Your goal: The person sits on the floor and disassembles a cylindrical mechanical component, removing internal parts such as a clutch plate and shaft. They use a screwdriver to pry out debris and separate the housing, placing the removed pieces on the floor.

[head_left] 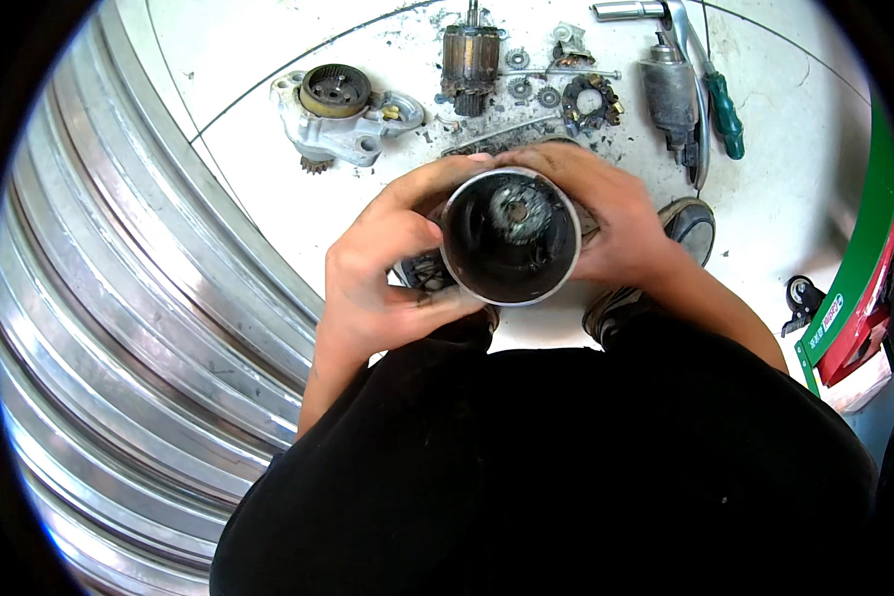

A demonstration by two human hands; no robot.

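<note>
Both hands grip a cylindrical metal motor housing by its sides, its round opening facing up at me. Its inner wall is dark, and a lighter round end with a central hole shows at the bottom. My left hand wraps the left side, thumb and fingers spread around it. My right hand closes on the far right side; some of its fingers are hidden. Beyond the hands lie a motor armature with copper windings, a round brush holder, a small gear and a long bolt.
A cast gear housing sits at the far left. At the far right lie a cylindrical solenoid, a ratchet wrench and a green-handled screwdriver. Dark debris dots the white floor. Ribbed metal lines the left; a green-edged case stands right.
</note>
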